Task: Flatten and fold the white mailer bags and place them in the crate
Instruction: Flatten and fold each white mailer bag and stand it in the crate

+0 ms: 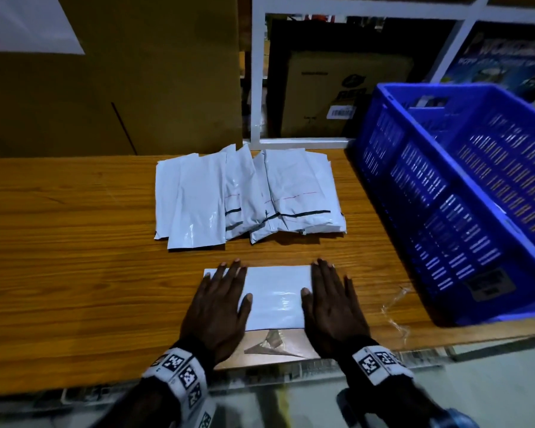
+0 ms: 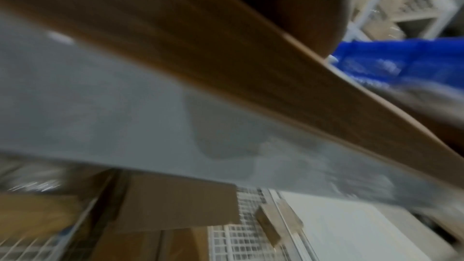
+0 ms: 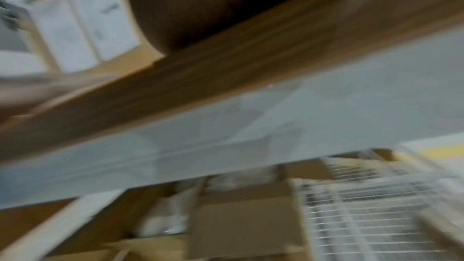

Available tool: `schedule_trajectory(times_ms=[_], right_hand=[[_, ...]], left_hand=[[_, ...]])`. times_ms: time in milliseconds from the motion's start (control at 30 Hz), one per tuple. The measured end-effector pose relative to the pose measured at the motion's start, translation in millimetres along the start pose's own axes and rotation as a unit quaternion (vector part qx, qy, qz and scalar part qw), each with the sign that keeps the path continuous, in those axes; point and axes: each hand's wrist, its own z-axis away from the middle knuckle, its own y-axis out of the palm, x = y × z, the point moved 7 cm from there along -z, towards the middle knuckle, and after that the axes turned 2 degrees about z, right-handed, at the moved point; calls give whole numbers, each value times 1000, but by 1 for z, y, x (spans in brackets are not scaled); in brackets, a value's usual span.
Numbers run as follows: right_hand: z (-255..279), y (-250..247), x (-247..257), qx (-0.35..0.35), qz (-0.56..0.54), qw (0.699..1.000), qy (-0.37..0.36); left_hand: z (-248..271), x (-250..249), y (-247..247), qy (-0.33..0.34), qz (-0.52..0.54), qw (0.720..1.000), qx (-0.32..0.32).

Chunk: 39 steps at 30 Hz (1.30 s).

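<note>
A folded white mailer bag lies flat on the wooden table near its front edge. My left hand presses flat on the bag's left end, fingers straight. My right hand presses flat on its right end, fingers straight too. A loose pile of several white mailer bags lies farther back at the table's middle. The blue plastic crate stands at the right of the table. Both wrist views are blurred; the left wrist view catches the crate and the table edge.
A big brown cardboard box stands at the back left. A white shelf frame with boxes stands behind the table. A scrap of clear film lies beside the crate, and a worn patch marks the table's front edge.
</note>
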Motion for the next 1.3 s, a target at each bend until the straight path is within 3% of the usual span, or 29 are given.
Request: schedule_trajectory(times_ms=[133, 267, 367, 433, 500, 600, 700, 867, 933, 1033, 1200, 1300], right_hand=[[6, -4, -27, 35, 14, 999, 21], [10, -16, -23, -1, -12, 1000, 2], [9, -42, -4, -51, -47, 996, -57], [3, -56, 8, -46, -78, 993, -77], [-7, -59, 17, 14, -91, 993, -75], [-20, -53, 22, 80, -85, 992, -48], [-30, -47, 25, 108, -65, 990, -67], [-35, -43, 28, 129, -28, 989, -72], [-34, -47, 32, 130, -30, 988, -81], [-34, -66, 43, 97, -42, 987, -122], [-28, -101, 69, -28, -24, 977, -210], [-15, -115, 79, -89, 0, 968, -234]], left_hand=[[13, 32, -6, -30, 21, 999, -13], [19, 45, -17, -21, 53, 998, -22], [19, 32, -53, 36, 98, 983, -151], [15, 19, -71, 87, 106, 966, -219], [4, 13, -69, 110, 86, 973, -184], [-10, 18, -43, 92, 36, 993, -56], [-15, 15, -33, 86, 9, 996, 7], [-20, 16, -39, 20, -7, 993, 117], [-19, 15, -45, 7, -11, 992, 128], [-19, 14, -65, 15, -20, 997, 76], [-4, 9, -115, 105, 46, 988, -102], [14, 10, -127, 141, 45, 978, -144]])
